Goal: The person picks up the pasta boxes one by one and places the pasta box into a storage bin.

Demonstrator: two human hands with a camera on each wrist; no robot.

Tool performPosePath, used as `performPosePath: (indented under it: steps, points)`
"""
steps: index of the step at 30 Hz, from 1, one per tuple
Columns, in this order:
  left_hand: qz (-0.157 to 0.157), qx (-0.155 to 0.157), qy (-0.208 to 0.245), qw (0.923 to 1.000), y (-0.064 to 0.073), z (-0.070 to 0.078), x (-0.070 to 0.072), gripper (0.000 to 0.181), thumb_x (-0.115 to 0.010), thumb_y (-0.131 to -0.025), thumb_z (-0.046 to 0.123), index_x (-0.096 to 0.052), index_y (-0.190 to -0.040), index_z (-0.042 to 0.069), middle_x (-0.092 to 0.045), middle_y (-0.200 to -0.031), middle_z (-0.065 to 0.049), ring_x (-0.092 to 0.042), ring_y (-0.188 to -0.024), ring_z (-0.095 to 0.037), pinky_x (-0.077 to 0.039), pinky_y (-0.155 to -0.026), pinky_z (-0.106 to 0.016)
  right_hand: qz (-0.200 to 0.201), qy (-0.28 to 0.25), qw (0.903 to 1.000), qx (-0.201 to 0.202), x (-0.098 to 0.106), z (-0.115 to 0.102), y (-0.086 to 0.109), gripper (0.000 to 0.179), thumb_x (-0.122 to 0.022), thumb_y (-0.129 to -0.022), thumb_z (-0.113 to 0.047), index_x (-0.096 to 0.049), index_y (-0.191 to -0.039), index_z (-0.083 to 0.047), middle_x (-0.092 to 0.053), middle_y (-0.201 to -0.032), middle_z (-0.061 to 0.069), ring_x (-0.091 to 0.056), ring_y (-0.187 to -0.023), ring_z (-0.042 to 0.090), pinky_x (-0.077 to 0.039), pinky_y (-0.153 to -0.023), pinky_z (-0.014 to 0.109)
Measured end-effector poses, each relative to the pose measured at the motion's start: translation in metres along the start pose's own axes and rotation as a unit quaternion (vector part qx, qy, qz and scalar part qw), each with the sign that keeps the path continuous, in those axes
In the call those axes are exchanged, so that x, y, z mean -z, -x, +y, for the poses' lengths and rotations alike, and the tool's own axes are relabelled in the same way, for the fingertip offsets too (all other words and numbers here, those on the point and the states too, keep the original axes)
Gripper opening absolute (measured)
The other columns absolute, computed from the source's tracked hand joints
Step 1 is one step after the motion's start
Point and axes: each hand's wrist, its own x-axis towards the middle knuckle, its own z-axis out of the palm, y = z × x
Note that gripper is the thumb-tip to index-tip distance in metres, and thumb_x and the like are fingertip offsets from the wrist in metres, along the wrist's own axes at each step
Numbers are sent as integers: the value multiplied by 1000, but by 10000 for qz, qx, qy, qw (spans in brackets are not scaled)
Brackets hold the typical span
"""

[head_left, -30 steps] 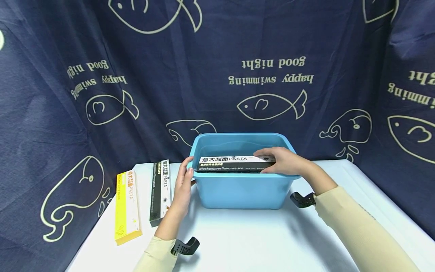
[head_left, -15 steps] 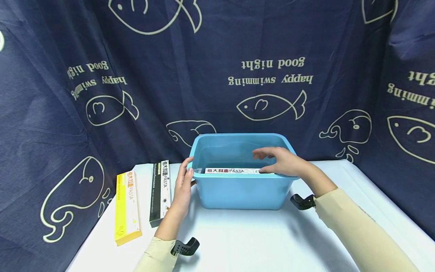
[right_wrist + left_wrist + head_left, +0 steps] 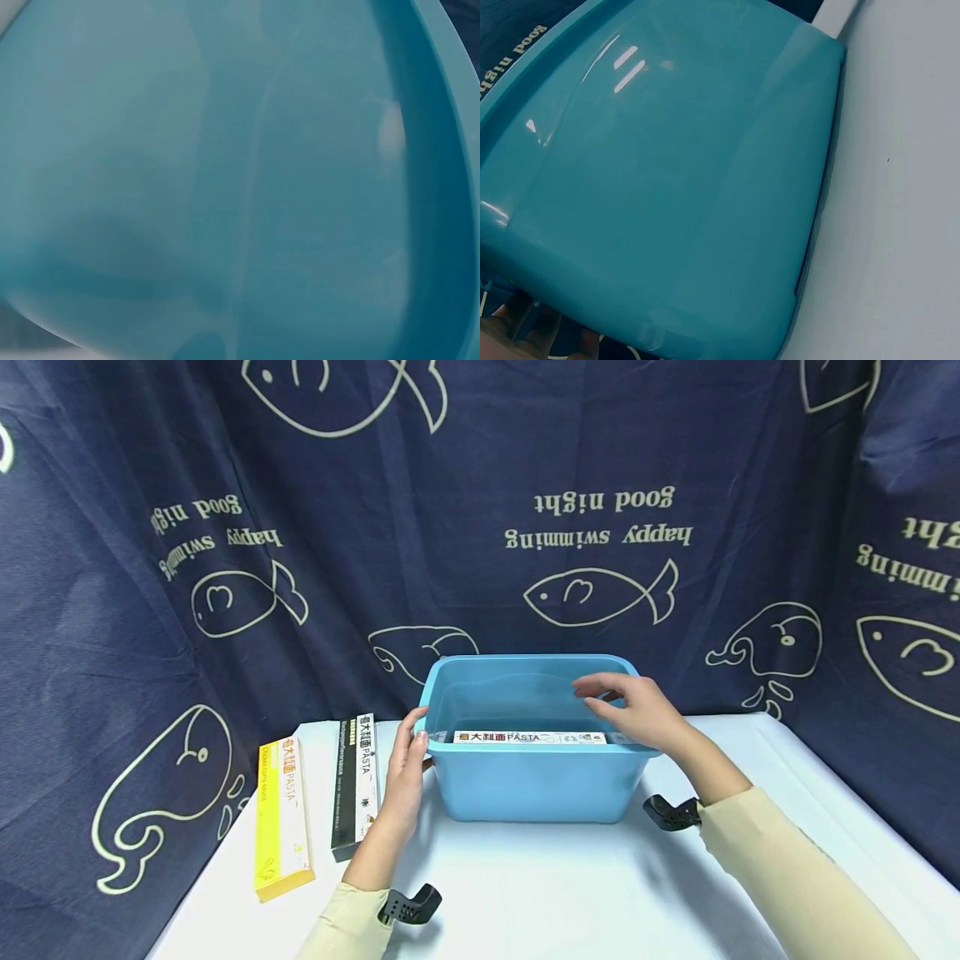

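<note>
A blue plastic bin point(image 3: 536, 785) stands on the white table. My left hand point(image 3: 405, 768) grips its left end, thumb at the rim and fingers against the outside; in the left wrist view those fingers point(image 3: 544, 330) curl beside the bin wall. Inside, along the front wall, a pasta box point(image 3: 525, 737) shows a white strip with reddish lettering; the rest of it is hidden by the wall. My right hand point(image 3: 637, 710) hovers over the bin's right end, fingers loosely bent, holding nothing. The right wrist view shows only blue bin wall point(image 3: 322, 187) and shadow.
Left of the bin, a black-and-white pasta box point(image 3: 352, 785) and a yellow-and-white pasta box point(image 3: 283, 818) lie lengthwise on the table point(image 3: 525, 893). A dark blue curtain point(image 3: 450, 568) with fish drawings hangs behind and at both sides.
My right hand has let go of a black-and-white pasta box, which dropped from sight behind the bin's front wall, then moved slightly up and right. My left hand has stayed on the bin.
</note>
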Motion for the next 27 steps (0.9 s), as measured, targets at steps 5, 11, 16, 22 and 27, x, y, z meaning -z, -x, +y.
performPosePath:
  steps: [5,11,16,22,27]
  points:
    - [5,17,-9,10000,0,-1,0,42,-36,-107,36,-39,-149,30,-34,-159,-1,-37,-141,-34,-36,-107,-51,425,71,9990,-149,0,1,4,27,-59,-100,-16,-67,-126,-15,-73,-118,4,-68,-106,24,-54,-89,44]
    - [4,4,-1,10000,-1,-1,0,42,-36,-108,36,-39,-149,30,-35,-158,0,-40,-137,-30,-37,-105,-48,810,99,9966,-148,1,3,10,31,-59,-101,-17,-63,-132,-18,-74,-116,3,-68,-104,22,-52,-88,43]
    - [15,17,-7,10000,0,-1,-1,42,-36,-108,36,-39,-149,30,-35,-157,0,-41,-135,-28,-38,-105,-46,1190,64,9926,-224,1,5,18,32,-59,-100,-15,-63,-132,-19,-72,-120,3,-65,-107,21,-50,-91,40]
    - [9,18,-9,10000,1,1,0,43,-36,-108,35,-38,-150,29,-34,-159,-1,-39,-138,-31,-36,-106,-50,1432,-295,9880,-490,-4,11,32,42,-61,-99,-14,-54,-140,-11,-64,-135,13,-53,-131,34,-39,-108,59]
    - [-25,13,-18,10000,1,1,0,43,-36,-108,36,-38,-150,29,-32,-159,-1,-37,-141,-33,-35,-107,-52,1437,-599,9827,-1004,-11,15,45,50,-59,-100,-20,-47,-147,-13,-46,-153,17,-38,-143,43,-31,-112,65]
